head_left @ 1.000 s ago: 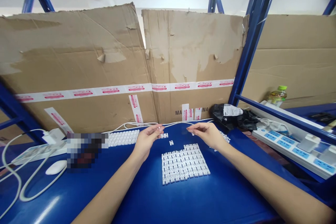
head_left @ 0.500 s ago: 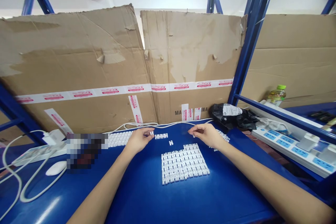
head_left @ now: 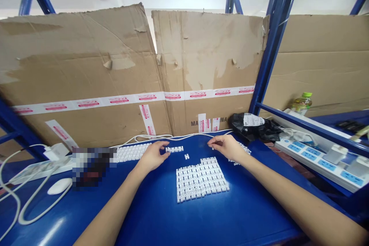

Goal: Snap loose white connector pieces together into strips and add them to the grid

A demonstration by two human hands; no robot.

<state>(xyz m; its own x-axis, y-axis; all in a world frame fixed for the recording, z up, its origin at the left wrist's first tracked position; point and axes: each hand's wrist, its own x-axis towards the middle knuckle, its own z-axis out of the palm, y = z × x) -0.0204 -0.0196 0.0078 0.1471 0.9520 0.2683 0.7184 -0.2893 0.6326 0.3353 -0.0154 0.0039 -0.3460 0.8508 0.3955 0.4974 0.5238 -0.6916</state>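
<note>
My left hand (head_left: pixel 154 156) is beside the left end of a short row of small white plastic pieces (head_left: pixel 175 149). Its thumb and forefinger are apart with nothing between them. Closed in a pinch, my right hand (head_left: pixel 227 148) hovers over the blue table, and a bit of a small white plastic piece (head_left: pixel 212 148) shows under its fingertips. One loose white piece (head_left: pixel 186 156) lies just below the short row. Nearer to me is a large block of the same pieces (head_left: pixel 201 179), set edge to edge. A pile of white pieces (head_left: pixel 245 148) is partly hidden behind my right hand.
A white keyboard (head_left: pixel 131 152) lies left of my left hand, and a white mouse (head_left: pixel 60 186) sits farther left among cables. Cardboard (head_left: pixel 201 54) walls off the back. A black plastic bag (head_left: pixel 242 127) and a power strip (head_left: pixel 317 157) are at right.
My left hand has let go of a white piece at the left end of the short row, and its fingers have spread. The right hand keeps its pinch in nearly the same place.
</note>
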